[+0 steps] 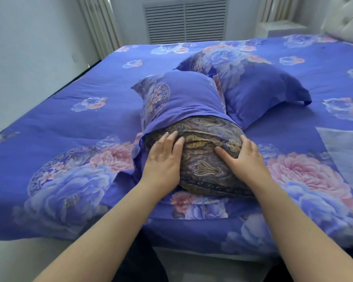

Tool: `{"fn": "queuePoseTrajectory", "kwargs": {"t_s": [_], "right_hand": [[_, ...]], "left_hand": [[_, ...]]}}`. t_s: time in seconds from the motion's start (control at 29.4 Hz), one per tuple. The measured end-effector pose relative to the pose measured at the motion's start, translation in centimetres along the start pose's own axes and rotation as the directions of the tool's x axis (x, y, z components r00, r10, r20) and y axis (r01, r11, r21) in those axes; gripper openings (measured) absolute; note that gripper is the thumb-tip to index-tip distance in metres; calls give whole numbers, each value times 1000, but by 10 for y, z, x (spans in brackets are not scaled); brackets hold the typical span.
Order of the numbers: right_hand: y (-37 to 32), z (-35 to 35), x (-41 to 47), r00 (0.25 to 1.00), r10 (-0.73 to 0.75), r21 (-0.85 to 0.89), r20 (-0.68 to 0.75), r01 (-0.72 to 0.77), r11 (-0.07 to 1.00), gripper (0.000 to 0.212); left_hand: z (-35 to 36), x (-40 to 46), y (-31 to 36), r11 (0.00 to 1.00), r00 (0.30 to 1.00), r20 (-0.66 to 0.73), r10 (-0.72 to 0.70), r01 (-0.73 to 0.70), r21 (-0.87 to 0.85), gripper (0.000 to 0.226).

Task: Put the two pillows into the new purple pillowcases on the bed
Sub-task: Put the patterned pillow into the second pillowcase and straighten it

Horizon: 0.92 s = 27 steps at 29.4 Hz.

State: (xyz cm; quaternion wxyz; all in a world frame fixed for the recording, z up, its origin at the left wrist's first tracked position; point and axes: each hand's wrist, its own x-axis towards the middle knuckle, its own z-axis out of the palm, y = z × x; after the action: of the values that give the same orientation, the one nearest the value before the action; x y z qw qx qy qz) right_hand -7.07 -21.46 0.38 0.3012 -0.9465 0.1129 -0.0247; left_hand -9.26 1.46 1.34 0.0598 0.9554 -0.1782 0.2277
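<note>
No text, label, brand, number or sign can be read anywhere in the head view. The bedding and pillowcases carry only flower and ornament prints, and the walls and vent grille bear no writing.

On the bed (49,139), near its front edge and about the middle, you have a pillow (208,159) whose far half sits inside a pillowcase (183,98), while its near half sticks out toward you. Your left hand (163,157) lies flat on the left side of this bare end and your right hand (245,157) on its right side. Behind and to the right, touching the first pillowcase, a second covered pillow (253,86) lies nearer the headboard (344,19) at the far right corner.
</note>
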Motion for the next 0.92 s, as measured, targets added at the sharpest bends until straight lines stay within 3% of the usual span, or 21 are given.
{"fn": "queuePoseTrajectory", "kwargs": {"t_s": [0.07, 0.14, 0.2, 0.24, 0.31, 0.37, 0.44, 0.51, 0.61, 0.75, 0.85, 0.92], "right_hand": [[28, -5, -1, 979, 143, 205, 145, -171, 964, 131], [44, -8, -8, 932, 204, 396, 299, -316, 862, 129], [47, -11, -14, 919, 177, 540, 351, -353, 764, 122], [40, -18, -18, 928, 141, 599, 346, -334, 728, 113], [19, -29, -23, 949, 35, 762, 315, -275, 586, 89], [2, -36, -16, 948, -34, 905, 316, -291, 310, 68], [-13, -31, -6, 932, -19, 928, 361, -357, 104, 56], [-30, -12, 1, 889, 18, 886, 457, -457, 82, 59], [-64, 16, 6, 810, -57, 812, 583, -581, 44, 72], [-86, 36, 13, 813, -49, 810, 580, -582, -69, 65], [-88, 50, 19, 843, -43, 843, 536, -537, -24, 79], [-88, 53, 15, 839, -34, 838, 543, -544, -49, 85]], "left_hand": [[-3, -4, 33, 980, 983, -29, 181, -183, -79, 64], [4, -9, 63, 928, 932, 17, 361, -358, -102, 67], [22, -10, 81, 904, 894, 143, 424, -428, -3, 99], [28, -6, 86, 912, 903, 162, 397, -408, 39, 110], [25, 11, 83, 960, 962, 52, 270, -273, 58, 107], [8, 34, 66, 988, 982, -121, 142, -149, -50, 91], [-16, 53, 45, 974, 981, -185, 54, -93, -209, 80], [-37, 67, 31, 953, 983, -181, -16, -40, -299, 75], [-51, 73, 26, 947, 984, -167, -66, 9, -321, 76], [-49, 73, 11, 941, 985, -154, -81, 25, -336, 72], [-43, 73, 8, 918, 984, -134, -117, 55, -394, 67], [-42, 72, 12, 915, 985, -135, -107, 44, -401, 63]]}}
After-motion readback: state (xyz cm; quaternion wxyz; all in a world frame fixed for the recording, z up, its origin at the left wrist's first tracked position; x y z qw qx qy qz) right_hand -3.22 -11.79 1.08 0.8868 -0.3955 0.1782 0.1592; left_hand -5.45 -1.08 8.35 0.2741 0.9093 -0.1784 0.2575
